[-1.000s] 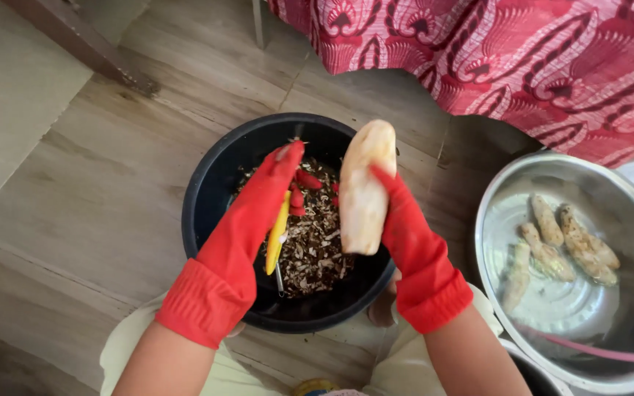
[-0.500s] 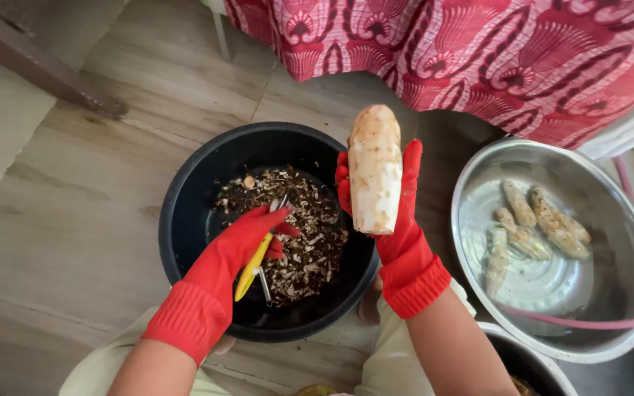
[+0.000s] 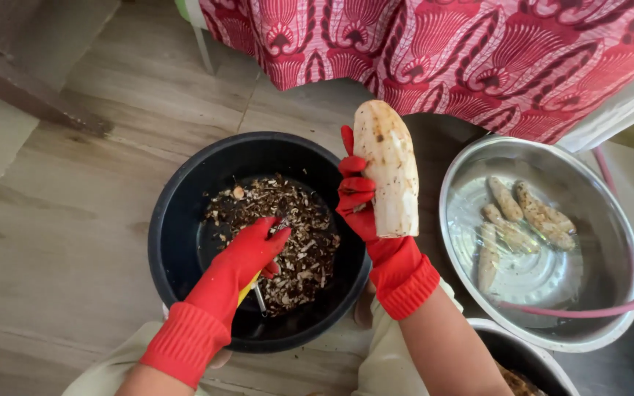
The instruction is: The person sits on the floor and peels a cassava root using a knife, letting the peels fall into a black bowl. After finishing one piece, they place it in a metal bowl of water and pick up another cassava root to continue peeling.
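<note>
right hand (image 3: 365, 213) clamped on peeled root (image 3: 387, 169) | left hand (image 3: 247, 253) gripping peeler (image 3: 252, 287) inside black bowl (image 3: 174, 213) rim

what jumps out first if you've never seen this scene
The pale, peeled root held upright at centre in the red-gloved right hand draws the eye first. Below left, the red-gloved left hand grips a yellow-handled peeler over a round black plastic tub strewn with brown peelings. At right, a shiny steel bowl holds more peeled roots in water, under a red patterned cloth.
</note>
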